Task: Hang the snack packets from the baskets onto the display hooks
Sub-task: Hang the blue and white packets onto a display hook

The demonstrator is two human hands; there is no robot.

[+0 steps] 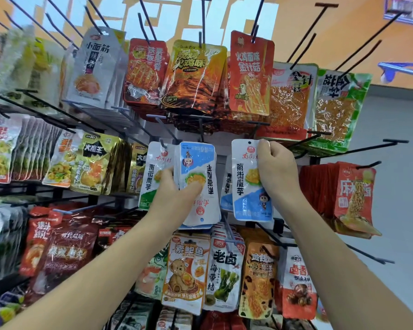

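My left hand (pixel 177 189) grips a stack of white-and-blue snack packets (pixel 198 163), held upside down in front of the middle row of the rack. My right hand (pixel 275 167) pinches a single white-and-blue packet (pixel 246 182) by its upper right edge; its punched hole sits at the top, just under a black display hook (pixel 260 126). A similar white packet with green print (pixel 153 172) hangs on a hook to the left of the stack. Another of the same kind (pixel 227 186) shows behind, between the two hands.
The wire rack is packed with hanging snack packets: red and orange ones (pixel 193 75) above, yellow ones (pixel 93 163) at left, orange and white ones (pixel 186 270) below. Bare black hooks (pixel 367 151) jut out at right toward the grey wall (pixel 396 115). No basket is in view.
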